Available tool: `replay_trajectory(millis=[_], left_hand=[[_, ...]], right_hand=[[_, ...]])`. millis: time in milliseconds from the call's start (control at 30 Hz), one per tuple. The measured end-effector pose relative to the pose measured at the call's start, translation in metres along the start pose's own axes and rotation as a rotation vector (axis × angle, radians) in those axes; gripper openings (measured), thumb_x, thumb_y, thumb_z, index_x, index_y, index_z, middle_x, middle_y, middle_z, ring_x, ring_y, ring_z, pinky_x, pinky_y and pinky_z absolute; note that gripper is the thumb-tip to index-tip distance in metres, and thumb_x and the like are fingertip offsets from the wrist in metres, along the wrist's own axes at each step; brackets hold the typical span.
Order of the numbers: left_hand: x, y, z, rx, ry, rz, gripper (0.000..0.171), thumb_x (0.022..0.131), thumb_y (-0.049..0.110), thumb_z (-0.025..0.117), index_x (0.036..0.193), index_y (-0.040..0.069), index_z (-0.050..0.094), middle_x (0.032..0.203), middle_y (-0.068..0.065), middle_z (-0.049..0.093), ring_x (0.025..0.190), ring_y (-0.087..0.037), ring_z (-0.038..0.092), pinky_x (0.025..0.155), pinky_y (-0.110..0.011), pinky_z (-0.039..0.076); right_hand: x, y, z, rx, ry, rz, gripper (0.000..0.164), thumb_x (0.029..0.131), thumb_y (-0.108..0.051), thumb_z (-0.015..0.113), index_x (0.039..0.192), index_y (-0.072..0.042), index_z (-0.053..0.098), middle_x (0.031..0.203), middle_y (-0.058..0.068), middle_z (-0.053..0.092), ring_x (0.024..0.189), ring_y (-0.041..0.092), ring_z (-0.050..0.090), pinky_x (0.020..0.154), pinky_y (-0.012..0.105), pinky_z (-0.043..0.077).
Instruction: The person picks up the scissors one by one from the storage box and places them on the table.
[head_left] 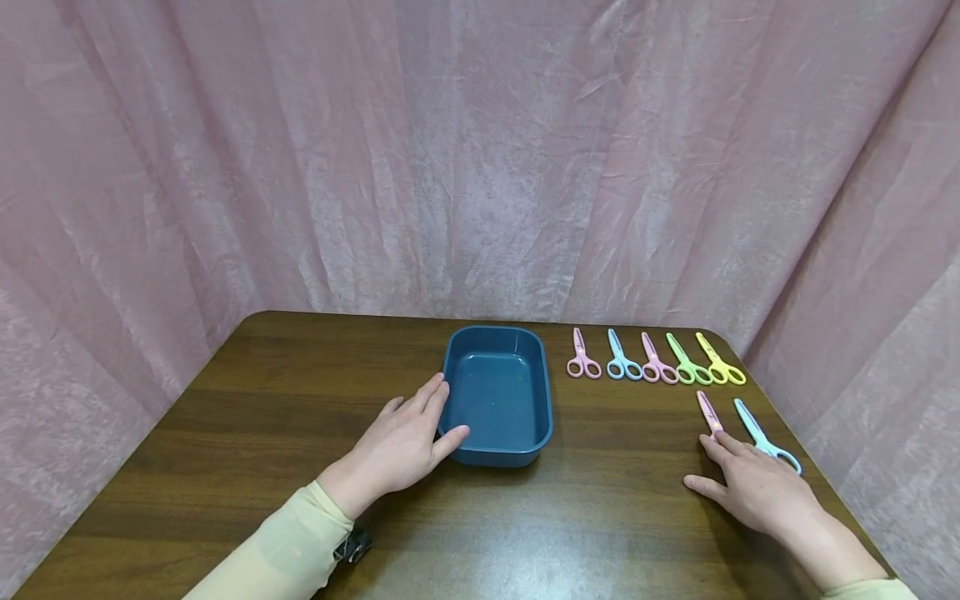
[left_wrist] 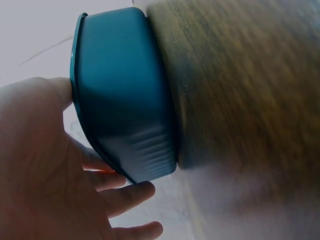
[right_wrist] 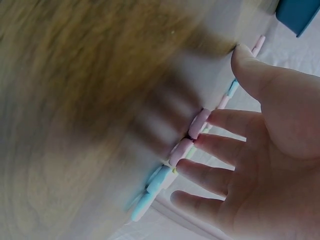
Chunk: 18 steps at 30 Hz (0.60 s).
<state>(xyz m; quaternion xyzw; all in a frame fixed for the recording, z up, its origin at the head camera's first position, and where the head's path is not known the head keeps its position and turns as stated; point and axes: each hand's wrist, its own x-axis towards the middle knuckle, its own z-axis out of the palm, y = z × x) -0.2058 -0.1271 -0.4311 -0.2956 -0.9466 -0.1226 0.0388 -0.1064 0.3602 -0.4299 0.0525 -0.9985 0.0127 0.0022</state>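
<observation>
At the left side of a dark teal plastic box (head_left: pixel 492 457), my left hand (head_left: pixel 393 442) rests its fingers and thumb along the rim. The left wrist view shows that thumb and the spread fingers touching the edge of the box (left_wrist: pixel 125 90). On the right, my right hand (head_left: pixel 765 487) reaches over a pair of pink scissors (head_left: pixel 708 410), covering their handles. Seen from the right wrist, fairly straight fingertips meet the pink handle loops (right_wrist: pixel 199 124). Light blue scissors (head_left: pixel 757 429) lie just to the right, partly hidden by that hand.
Behind, several scissors form a row: pink scissors (head_left: pixel 581 354), blue scissors (head_left: pixel 621 357), more pink scissors (head_left: pixel 656 360), green scissors (head_left: pixel 687 361) and yellow scissors (head_left: pixel 720 360). All lie on the brown wooden table (head_left: pixel 247 417), with pink curtains (head_left: pixel 480 167) hanging around its far edges.
</observation>
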Motion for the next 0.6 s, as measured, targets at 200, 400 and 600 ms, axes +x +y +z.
replay_trajectory(millis=[200, 400, 600], left_hand=[[-0.002, 0.0, -0.001, -0.005, -0.009, -0.014, 0.083, 0.115, 0.058, 0.048, 0.166, -0.006, 0.042, 0.177, -0.021, 0.033, 0.162, -0.034, 0.038, 0.121, -0.069, 0.038], [-0.003, 0.001, -0.001, -0.005, -0.022, -0.025, 0.084, 0.115, 0.059, 0.049, 0.166, -0.007, 0.041, 0.177, -0.022, 0.033, 0.162, -0.033, 0.037, 0.121, -0.07, 0.038], [-0.001, 0.003, -0.002, 0.017, -0.038, -0.038, 0.087, 0.114, 0.062, 0.049, 0.167, -0.006, 0.039, 0.177, -0.021, 0.032, 0.163, -0.033, 0.036, 0.121, -0.069, 0.037]], right_hand=[[0.002, 0.0, 0.0, 0.011, -0.006, 0.008, 0.079, 0.103, -0.056, 0.073, 0.148, 0.008, 0.063, 0.154, 0.037, 0.055, 0.133, 0.063, 0.056, 0.1, 0.077, 0.047], [0.001, -0.002, 0.001, 0.024, -0.004, 0.018, 0.083, 0.103, -0.059, 0.072, 0.152, 0.007, 0.059, 0.158, 0.037, 0.051, 0.14, 0.065, 0.047, 0.105, 0.08, 0.041], [0.004, -0.012, -0.006, 0.039, 0.059, 0.008, 0.087, 0.102, -0.06, 0.072, 0.158, 0.004, 0.055, 0.164, 0.035, 0.044, 0.149, 0.062, 0.04, 0.112, 0.082, 0.034]])
